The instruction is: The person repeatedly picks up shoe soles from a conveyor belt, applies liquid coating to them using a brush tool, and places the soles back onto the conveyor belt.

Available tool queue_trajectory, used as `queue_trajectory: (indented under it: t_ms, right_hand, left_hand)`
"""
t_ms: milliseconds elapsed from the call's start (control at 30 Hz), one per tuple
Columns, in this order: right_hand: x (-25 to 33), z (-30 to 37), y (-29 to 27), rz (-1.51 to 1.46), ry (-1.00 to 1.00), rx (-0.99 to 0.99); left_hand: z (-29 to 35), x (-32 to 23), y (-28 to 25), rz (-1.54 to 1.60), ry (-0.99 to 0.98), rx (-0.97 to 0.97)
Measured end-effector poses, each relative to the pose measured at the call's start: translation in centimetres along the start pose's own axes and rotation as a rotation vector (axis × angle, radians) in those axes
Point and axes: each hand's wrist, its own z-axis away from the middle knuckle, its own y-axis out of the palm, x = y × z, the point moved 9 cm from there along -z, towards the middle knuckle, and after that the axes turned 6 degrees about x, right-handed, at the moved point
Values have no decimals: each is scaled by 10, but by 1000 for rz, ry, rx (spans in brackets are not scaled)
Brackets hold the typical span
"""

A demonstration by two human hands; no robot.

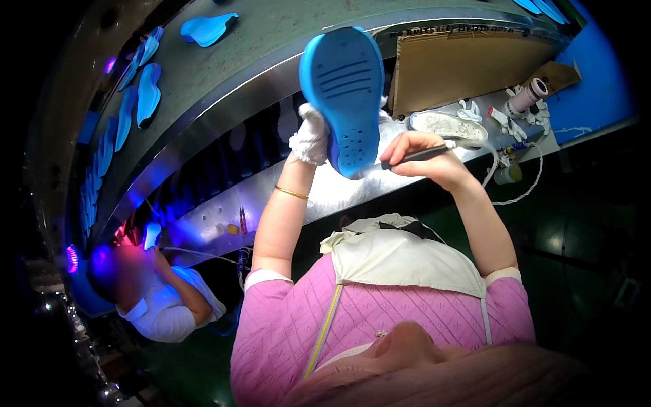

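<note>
My left hand [311, 138], in a white glove, is closed on the edge of a blue shoe sole [352, 102] and holds it up over the lit bench. Several grooves cross the sole's wide part, and small dots mark its narrow end, which points toward me. Bare-fingered, my right hand [430, 157] pinches a brush [417, 157] by its dark handle. The brush's pale tip is at the narrow end of the sole; whether it touches is blurred. Just beyond my right hand lies a sole-shaped white dish [447, 127] with pale residue inside.
A green conveyor belt [271, 30] curves past beyond the bench, carrying several blue soles [148, 95]. A cardboard sheet [461, 68] stands behind the dish. White gloves [507, 123], a pink tumbler [527, 98] and cords crowd the right. Another person [163, 298] works at the left.
</note>
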Motion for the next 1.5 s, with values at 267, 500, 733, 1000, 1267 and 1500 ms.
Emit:
queue_trajectory:
  t_ms: [267,500,733,1000,1267,1500]
  right_hand:
    - [-5,-4,14,47,51,207]
    - [-5,-6,5,323,40,151]
    - [-3,-5,-13,245,38,120]
    - [33,19,-48,119,-102,-91]
    - [10,27,-52,153,-188,-411]
    - [33,17,-25,366,-279,-365]
  left_hand:
    - [-5,19,-26,-145,-280,-257]
    - [-6,29,-34,-213,-384,-288]
    - [-4,30,-28,-145,-390,-259]
    - [26,-36,-22,153,284,-297]
    - [39,68,6,662,-37,-185]
    - [22,106,22,550,-145,-392]
